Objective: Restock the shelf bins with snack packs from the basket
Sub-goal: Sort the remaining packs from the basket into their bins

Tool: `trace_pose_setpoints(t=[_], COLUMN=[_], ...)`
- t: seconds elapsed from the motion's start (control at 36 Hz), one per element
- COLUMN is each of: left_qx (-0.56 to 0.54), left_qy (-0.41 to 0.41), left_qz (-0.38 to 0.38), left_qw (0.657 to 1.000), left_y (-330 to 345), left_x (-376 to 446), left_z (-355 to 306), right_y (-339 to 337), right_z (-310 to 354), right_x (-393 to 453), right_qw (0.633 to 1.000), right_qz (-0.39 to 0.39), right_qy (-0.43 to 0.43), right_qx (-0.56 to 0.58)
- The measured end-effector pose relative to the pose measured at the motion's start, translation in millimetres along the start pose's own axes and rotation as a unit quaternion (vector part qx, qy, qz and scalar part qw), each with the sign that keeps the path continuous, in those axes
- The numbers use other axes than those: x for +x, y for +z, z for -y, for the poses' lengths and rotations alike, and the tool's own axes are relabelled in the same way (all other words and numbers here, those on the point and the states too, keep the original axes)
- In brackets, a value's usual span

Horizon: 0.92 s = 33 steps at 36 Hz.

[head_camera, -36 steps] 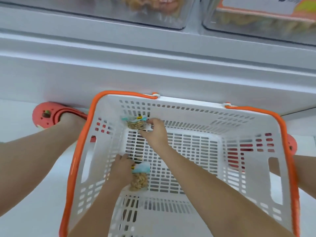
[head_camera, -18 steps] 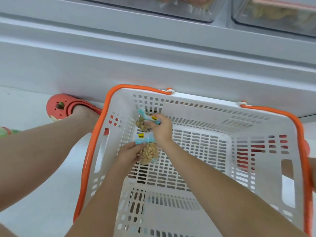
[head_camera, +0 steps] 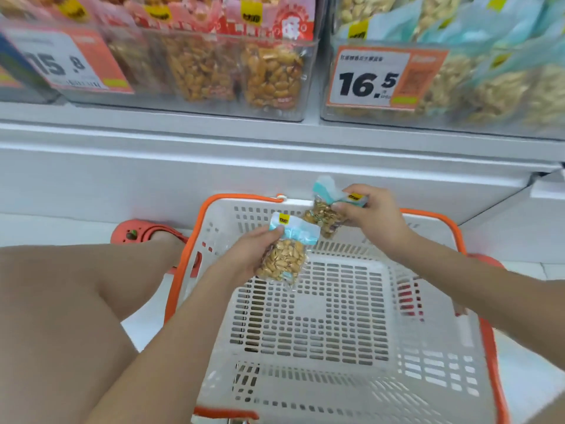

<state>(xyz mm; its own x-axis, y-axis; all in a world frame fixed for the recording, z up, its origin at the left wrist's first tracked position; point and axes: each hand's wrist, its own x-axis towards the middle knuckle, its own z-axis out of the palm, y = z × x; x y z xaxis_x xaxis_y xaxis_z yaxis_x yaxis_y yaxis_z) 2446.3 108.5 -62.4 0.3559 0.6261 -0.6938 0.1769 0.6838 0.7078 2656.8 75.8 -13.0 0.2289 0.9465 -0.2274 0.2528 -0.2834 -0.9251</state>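
My left hand point(head_camera: 244, 255), frame centre: grips nut pack point(head_camera: 282, 258) by its blue header, pack raised above basket point(head_camera: 336, 377). My right hand point(head_camera: 371, 215), upper right of centre: pinches second nut pack point(head_camera: 325, 214) at header, over basket's far rim. Basket: white, orange-rimmed, on floor in lower frame. Top of frame: two clear shelf bins, left bin point(head_camera: 214, 71) with red-labelled packs, right bin point(head_camera: 474, 93) with blue-labelled packs, price tag point(head_camera: 376, 78) "16.5".
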Motion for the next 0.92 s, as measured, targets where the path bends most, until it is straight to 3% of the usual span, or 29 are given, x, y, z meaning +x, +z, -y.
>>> trace_pose_setpoints(t=[0.22,0.31,0.5,0.64,0.75,0.83,0.92], left_qx=[0.098,0.064,-0.022,0.091,0.17,0.179,0.165], left_qy=[0.097,0.118,0.155,0.202,0.277,0.326,0.33], left_qz=[0.061,0.086,0.097,0.158,0.186,0.134,0.128], left_qw=[0.989,0.987,0.983,0.962,0.927,0.918,0.921], left_y=[20.1,29.4,75.7,112.8,124.1,127.8,130.1], left_x=[-39.9,-46.0,-61.2,-64.4,-60.3,-52.9,-46.9], left_z=[-96.5,-124.2,-141.6,-136.3,-127.3,-125.6,-126.9], right_y=[-75.2,-93.2,-78.8,-67.4,-71.8,-72.1,-76.1], right_z=[59.3,68.2,97.5,103.8,107.1,110.4,115.2], right_x=[-29.2,-39.2,-37.2,-28.6,-25.5,-24.7,-24.7], right_qw=[0.995,0.994,0.999,0.994,0.992,0.985,0.972], right_qz=[-0.003,0.014,-0.038,-0.104,-0.096,-0.078,-0.018], right_qy=[0.041,0.052,0.015,0.012,0.078,0.107,0.122], right_qx=[0.088,0.092,0.011,-0.027,0.03,0.11,0.199])
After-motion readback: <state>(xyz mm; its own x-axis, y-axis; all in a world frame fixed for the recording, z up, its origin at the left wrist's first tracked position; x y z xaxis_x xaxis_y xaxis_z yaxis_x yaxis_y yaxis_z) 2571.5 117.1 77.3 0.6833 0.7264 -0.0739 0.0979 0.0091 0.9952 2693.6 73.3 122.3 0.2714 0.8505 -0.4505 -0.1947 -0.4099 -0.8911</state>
